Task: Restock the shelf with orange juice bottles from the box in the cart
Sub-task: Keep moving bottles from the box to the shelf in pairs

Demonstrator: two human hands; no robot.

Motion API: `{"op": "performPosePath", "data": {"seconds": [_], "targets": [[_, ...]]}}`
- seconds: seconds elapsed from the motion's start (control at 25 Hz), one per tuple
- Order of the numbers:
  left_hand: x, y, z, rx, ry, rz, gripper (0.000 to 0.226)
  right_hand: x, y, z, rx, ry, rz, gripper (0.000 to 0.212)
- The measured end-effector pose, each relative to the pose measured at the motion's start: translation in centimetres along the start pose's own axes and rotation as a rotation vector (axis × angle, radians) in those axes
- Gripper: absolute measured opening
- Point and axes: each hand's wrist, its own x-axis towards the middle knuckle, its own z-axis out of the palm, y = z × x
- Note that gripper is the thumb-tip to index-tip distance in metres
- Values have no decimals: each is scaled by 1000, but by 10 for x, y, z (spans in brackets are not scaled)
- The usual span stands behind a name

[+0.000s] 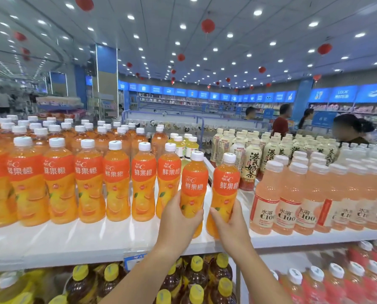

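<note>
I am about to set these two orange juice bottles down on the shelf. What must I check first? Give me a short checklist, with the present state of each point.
1. Grip of the left hand round the left orange juice bottle: ok.
2. Grip of the right hand round the right orange juice bottle: ok.
3. White caps on and labels facing front on both bottles: ok.
4. Free gap on the white shelf between the orange juice row and the pink C100 bottles: ok.
5. Bases of the two bottles resting on the shelf: cannot tell, the hands hide them.
</note>
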Motion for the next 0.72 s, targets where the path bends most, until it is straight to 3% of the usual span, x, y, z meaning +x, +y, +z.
{"op": "performPosePath", "data": {"seconds": [0.16, 0.32, 0.52, 0.72], "targets": [[-16, -21, 3, 140, 77, -7, 45, -15, 17, 0, -131, 58, -42, 51], [-11, -19, 9, 110, 105, -76, 48, -8, 14, 4, 5, 85, 18, 40], [1, -19, 16, 164, 107, -149, 61, 10, 15, 8, 7, 52, 42, 45], [9, -22, 29, 234, 128, -134, 57, 21, 15, 11, 42, 38, 57, 37]]}}
